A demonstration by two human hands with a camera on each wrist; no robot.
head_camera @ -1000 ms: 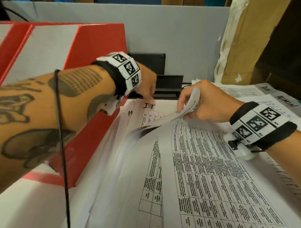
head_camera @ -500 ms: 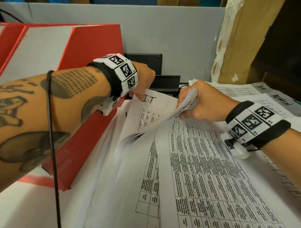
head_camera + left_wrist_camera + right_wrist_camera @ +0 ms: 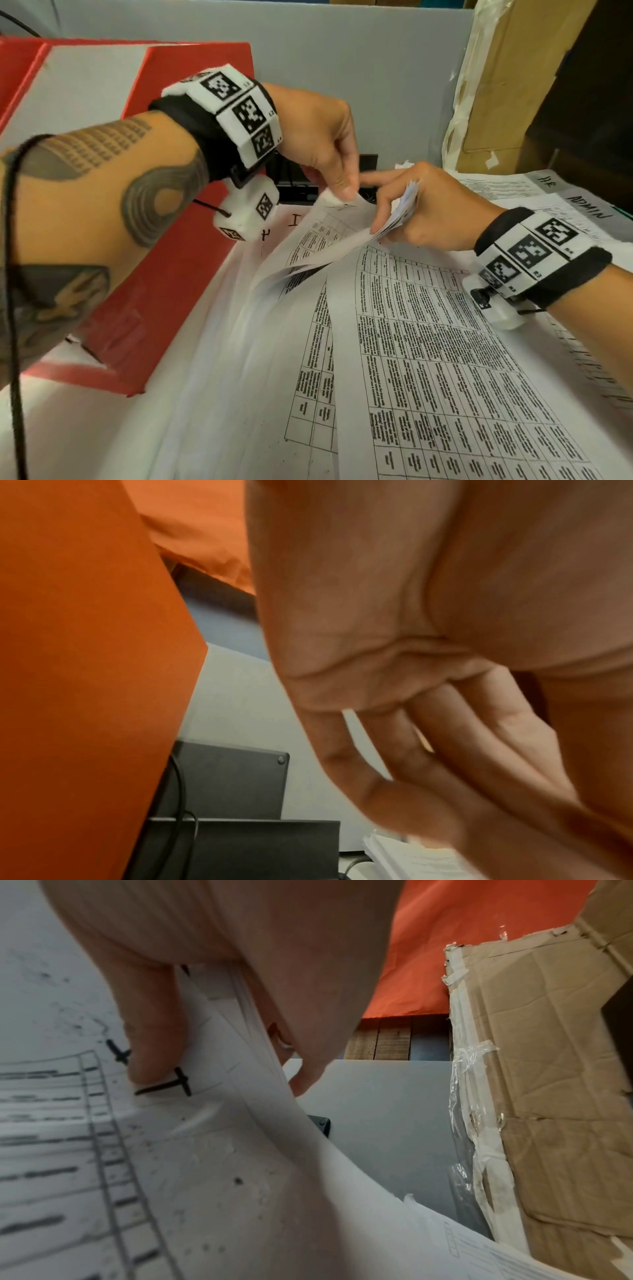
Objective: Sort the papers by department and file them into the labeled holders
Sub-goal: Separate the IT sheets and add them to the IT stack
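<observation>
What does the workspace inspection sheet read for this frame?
Surface: white top, mostly under paper.
Job's things: printed sheets spread flat; lifted bundle; top sheet peeled up; red holder at left; pages marked HR and ADMIN at right.
Clutter: nothing seen.
Grippers: left hand pinches the top sheet's corner; right hand grips the bundle.
Cables: black cord along the left forearm.
Surroundings: grey partition, black device, taped cardboard.
</observation>
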